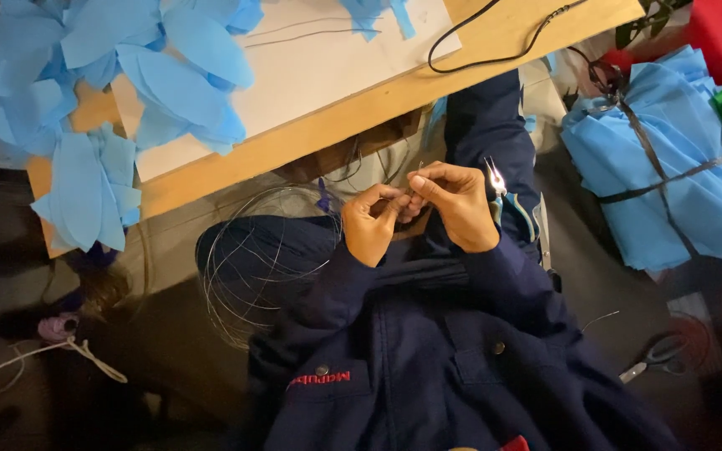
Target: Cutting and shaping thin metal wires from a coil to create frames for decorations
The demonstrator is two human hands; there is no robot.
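Thin wire (407, 194) sits pinched between left hand (372, 223) and pliers-gripping right hand (460, 207).

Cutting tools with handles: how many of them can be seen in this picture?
2. The pliers with blue handles are in the right hand, beside the left hand. The scissors lie on the dark floor at the lower right. Others may be hidden under the blue sheets.

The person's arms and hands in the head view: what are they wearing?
Both arms are in long dark navy sleeves of a work jacket with round metal snap buttons and a red embroidered chest marking. The left hand and right hand are bare: no gloves, and no rings or watch show.
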